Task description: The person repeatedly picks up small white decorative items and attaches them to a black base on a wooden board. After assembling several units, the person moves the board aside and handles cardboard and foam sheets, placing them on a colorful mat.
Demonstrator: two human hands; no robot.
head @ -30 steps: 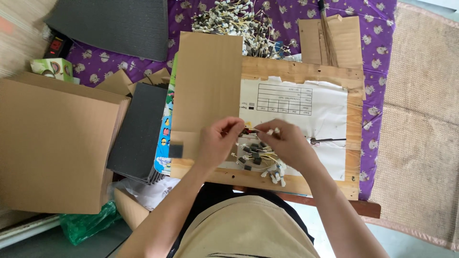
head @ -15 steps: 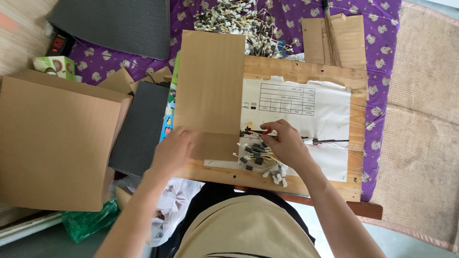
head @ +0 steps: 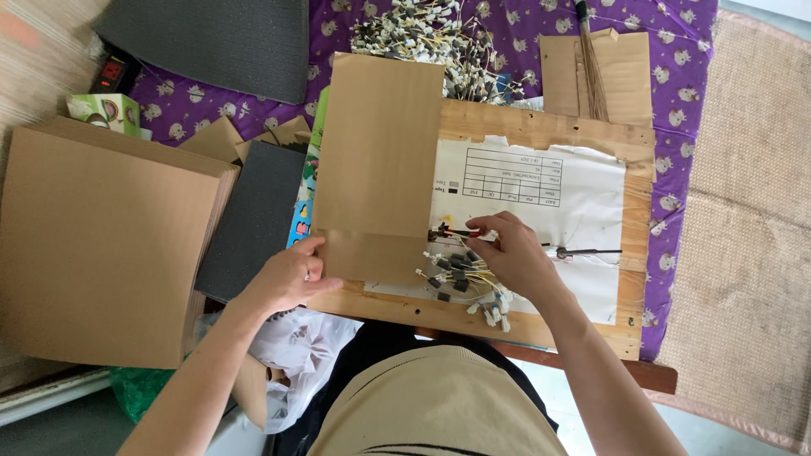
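Near the middle of the frame the right hand [head: 511,253] rests on a wooden board [head: 541,135] covered by a white printed sheet [head: 583,211], its fingertips pinched together on a thin wire with a small connector [head: 452,232] at the sheet's left edge. Just below that hand lies a loose bundle of wired connectors [head: 460,283], white and dark plugs on yellowish leads (how many are finished cannot be told). A far larger heap of similar wired pieces [head: 439,42] sits at the top centre on the purple patterned cloth [head: 676,51]. By that showing, the work looks well under way but far from over. The left hand [head: 287,279], lower left of centre, lies with its grip relaxed and fingers apart, touching the lower edge of a tall cardboard sheet [head: 380,143]. More cardboard [head: 101,245] fills the left side.
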